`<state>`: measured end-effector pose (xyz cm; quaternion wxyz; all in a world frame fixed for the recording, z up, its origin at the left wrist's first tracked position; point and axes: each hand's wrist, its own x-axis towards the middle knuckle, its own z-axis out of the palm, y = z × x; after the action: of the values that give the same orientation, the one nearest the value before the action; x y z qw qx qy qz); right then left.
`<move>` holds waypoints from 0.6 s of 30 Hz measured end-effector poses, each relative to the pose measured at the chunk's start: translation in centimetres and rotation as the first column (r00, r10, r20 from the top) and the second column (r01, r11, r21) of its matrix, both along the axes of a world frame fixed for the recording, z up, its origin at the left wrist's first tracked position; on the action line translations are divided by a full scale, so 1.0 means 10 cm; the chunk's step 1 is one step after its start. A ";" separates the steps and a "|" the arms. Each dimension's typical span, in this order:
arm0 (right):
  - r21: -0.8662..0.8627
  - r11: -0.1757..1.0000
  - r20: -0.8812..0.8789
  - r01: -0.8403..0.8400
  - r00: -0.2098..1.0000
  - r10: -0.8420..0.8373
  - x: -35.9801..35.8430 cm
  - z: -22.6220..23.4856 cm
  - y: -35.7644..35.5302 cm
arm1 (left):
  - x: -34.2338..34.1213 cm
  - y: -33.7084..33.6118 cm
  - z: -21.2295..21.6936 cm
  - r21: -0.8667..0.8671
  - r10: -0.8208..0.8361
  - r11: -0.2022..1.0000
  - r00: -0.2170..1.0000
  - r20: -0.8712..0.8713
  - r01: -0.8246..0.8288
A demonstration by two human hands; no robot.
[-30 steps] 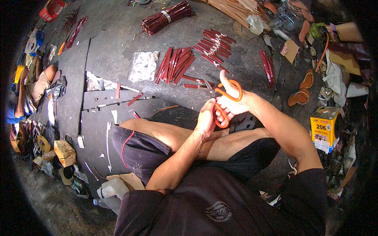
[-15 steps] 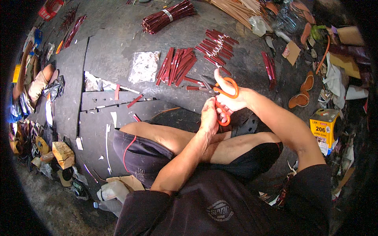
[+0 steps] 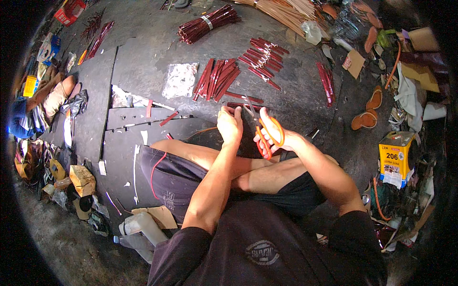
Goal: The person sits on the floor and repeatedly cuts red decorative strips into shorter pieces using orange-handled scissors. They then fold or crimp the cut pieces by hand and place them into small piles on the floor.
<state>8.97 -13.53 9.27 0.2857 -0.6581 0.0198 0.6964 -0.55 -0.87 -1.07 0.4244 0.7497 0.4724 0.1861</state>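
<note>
My right hand (image 3: 275,135) holds scissors with orange handles (image 3: 281,134), fingers and thumb in the loops. The metal blades (image 3: 250,110) are spread apart and point away from me, to the left. Just left of them my left hand (image 3: 230,126) is closed at the fingertips on a dark red glossy strip (image 3: 234,105), whose far part passes behind the blades. Another dark red strip (image 3: 245,97) lies right beyond it. Farther off is a loose pile of short red strips (image 3: 217,80), with a clear plastic packet (image 3: 180,80) to its left.
Red strips with small shiny metal pieces (image 3: 264,59) lie beyond my hands. A tied bundle of dark red strips (image 3: 209,24) and tan sticks (image 3: 281,12) are at the back. Sandals (image 3: 367,114) and a yellow can (image 3: 396,155) stand right. Another person's leg (image 3: 59,93) shows left.
My hands have moved apart; the left went leftward with the strip, while the right drew slightly nearer with the scissors. The blades now show spread. My view has shifted slightly.
</note>
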 end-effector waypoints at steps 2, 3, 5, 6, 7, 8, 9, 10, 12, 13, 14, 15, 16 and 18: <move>0.002 1.000 0.021 -0.004 1.000 0.004 -0.02 -0.02 -0.02 | 0.06 0.03 0.02 -0.020 0.058 0.998 0.986 -0.156 -0.062; 0.001 1.000 0.028 -0.002 1.000 0.002 -0.03 -0.04 -0.04 | 0.09 0.07 0.15 -0.060 0.050 0.996 0.970 -0.238 -0.067; 0.011 1.000 0.036 0.002 0.999 -0.003 -0.03 -0.08 -0.08 | 0.13 0.10 0.17 -0.056 0.043 0.996 0.943 -0.331 -0.065; 0.021 1.000 0.039 0.002 0.999 -0.003 -0.02 -0.09 -0.10 | 0.14 0.10 0.16 -0.055 0.037 0.997 0.940 -0.340 -0.058; 0.031 1.000 0.042 0.002 0.999 -0.004 -0.02 -0.09 -0.12 | 0.14 0.10 0.16 -0.054 0.029 0.997 0.937 -0.348 -0.051; 0.042 0.999 0.029 0.009 1.000 -0.010 -0.01 -0.09 -0.14 | 0.14 0.11 0.16 -0.053 0.020 0.998 0.934 -0.356 -0.042; 0.054 0.998 0.020 0.014 1.000 -0.015 0.01 -0.06 -0.14 | 0.14 0.12 0.14 -0.073 0.010 0.997 0.931 -0.364 -0.039; 0.066 0.998 0.010 0.020 1.000 -0.021 0.02 -0.01 -0.15 | 0.14 0.13 0.13 -0.092 -0.001 0.995 0.928 -0.372 -0.035; 0.036 0.998 -0.044 0.048 0.998 -0.046 -0.02 0.15 -0.23 | 0.14 0.15 0.13 -0.106 -0.014 0.994 0.929 -0.370 -0.028; 0.027 0.997 -0.063 0.067 0.996 -0.065 -0.03 0.22 -0.30 | 0.12 0.15 0.13 -0.100 -0.011 0.995 0.931 -0.365 -0.028; 0.018 0.996 -0.084 0.084 0.993 -0.082 -0.02 0.25 -0.36 | 0.10 0.15 0.13 -0.094 -0.007 0.995 0.933 -0.360 -0.029; 0.032 0.992 -0.095 0.123 0.988 -0.120 0.01 0.28 -0.42 | 0.10 0.14 0.13 -0.101 -0.004 0.994 0.939 -0.345 -0.033; 0.036 0.988 -0.101 0.151 0.984 -0.147 0.01 0.28 -0.43 | 0.11 0.12 0.12 -0.107 0.001 0.994 0.944 -0.330 -0.038; 0.044 0.978 -0.115 0.203 0.974 -0.197 0.02 0.25 -0.43 | 0.11 0.10 0.14 -0.090 0.012 0.995 0.950 -0.311 -0.042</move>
<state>9.16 -17.78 11.80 0.3710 -0.6051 0.0823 0.6997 0.52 0.10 0.30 0.3777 0.7419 0.5519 0.0490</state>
